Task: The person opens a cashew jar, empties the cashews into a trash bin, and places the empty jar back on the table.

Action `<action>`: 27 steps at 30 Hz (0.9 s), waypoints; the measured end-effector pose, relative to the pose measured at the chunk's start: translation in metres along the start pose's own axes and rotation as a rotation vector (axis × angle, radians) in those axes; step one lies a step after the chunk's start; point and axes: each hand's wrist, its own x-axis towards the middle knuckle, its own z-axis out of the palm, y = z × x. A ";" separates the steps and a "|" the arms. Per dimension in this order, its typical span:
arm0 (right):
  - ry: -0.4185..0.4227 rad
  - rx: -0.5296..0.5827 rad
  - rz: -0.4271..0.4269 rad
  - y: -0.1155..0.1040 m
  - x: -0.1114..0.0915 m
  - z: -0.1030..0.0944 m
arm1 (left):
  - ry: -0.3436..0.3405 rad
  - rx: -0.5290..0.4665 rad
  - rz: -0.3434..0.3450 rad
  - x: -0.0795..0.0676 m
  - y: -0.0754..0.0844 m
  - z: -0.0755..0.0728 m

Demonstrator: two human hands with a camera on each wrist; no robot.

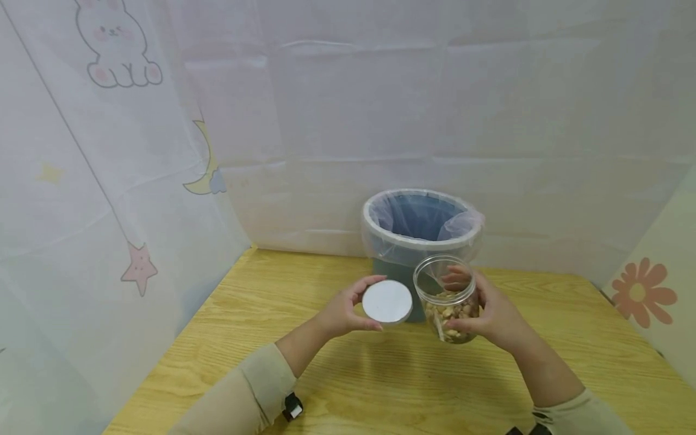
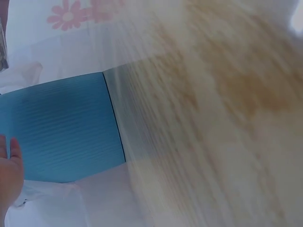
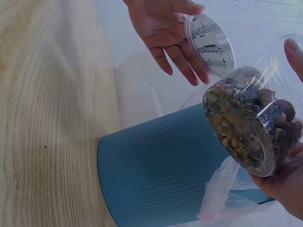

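Observation:
In the head view my left hand (image 1: 338, 311) holds a round white lid (image 1: 388, 301) by its edge, between thumb and fingers. The right wrist view shows dark printed lines on the lid (image 3: 211, 45). My right hand (image 1: 497, 317) grips a clear jar (image 1: 447, 296) from its right side, thumb in front and fingers behind. The jar has no lid on and is tilted, partly filled with brownish shell-like or nut-like pieces (image 3: 244, 125). Lid and jar are apart, both above the table. Only part of a hand (image 2: 10, 177) shows at the left wrist view's edge.
Just behind both hands stands a blue-green trash bin (image 1: 391, 272) with a pale rim (image 1: 418, 244) and a clear plastic liner (image 1: 462, 225). The wood-grain table (image 1: 228, 326) runs back to pale printed curtains (image 1: 337, 109) behind and at the sides.

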 end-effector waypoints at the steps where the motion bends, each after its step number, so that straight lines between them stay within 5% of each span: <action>1: -0.001 0.003 0.003 0.000 0.000 0.000 | -0.001 0.017 -0.015 0.000 0.000 0.001; 9: -0.001 0.015 0.014 -0.001 -0.001 -0.004 | -0.029 0.087 -0.121 0.003 -0.010 0.008; 15: 0.011 0.007 0.021 -0.002 -0.002 -0.007 | -0.033 0.116 -0.114 0.006 -0.036 0.014; 27: 0.022 0.019 0.020 -0.003 -0.003 -0.011 | -0.093 0.232 -0.160 0.008 -0.047 0.019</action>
